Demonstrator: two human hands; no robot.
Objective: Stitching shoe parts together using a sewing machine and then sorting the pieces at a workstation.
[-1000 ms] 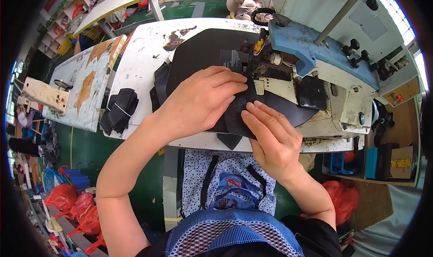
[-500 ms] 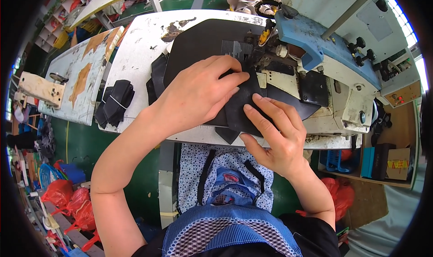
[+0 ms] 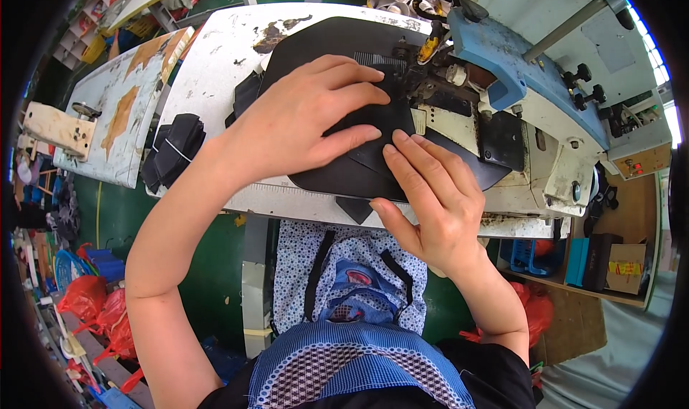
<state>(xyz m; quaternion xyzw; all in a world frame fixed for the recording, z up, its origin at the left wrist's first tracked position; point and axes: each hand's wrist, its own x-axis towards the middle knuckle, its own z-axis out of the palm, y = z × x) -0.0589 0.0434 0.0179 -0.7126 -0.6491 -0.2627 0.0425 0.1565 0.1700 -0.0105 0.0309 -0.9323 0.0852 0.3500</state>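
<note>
A blue and cream industrial sewing machine (image 3: 495,64) stands on the right of the worn white table, its needle area close beyond my fingertips. Black sheet material (image 3: 366,168) lies under both hands, in front of a dark plate (image 3: 323,39). My left hand (image 3: 316,114) rests on the black material with fingers bent and thumb spread away from them. My right hand (image 3: 434,201) lies flat on the material's right part, its thumb over the near table edge. A pointed black corner (image 3: 355,210) hangs below that edge. What lies beneath my left palm is hidden.
A tied bundle of black pieces (image 3: 172,150) lies on the table at left. Beyond it stands another worn table (image 3: 108,114). Red plastic bags (image 3: 86,298) are at lower left. A shelf with boxes (image 3: 624,265) stands at right.
My left hand has opened, its thumb and fingers moving apart. The black material beneath it now lies spread flatter. My right hand stays on the material. The view has shifted slightly.
</note>
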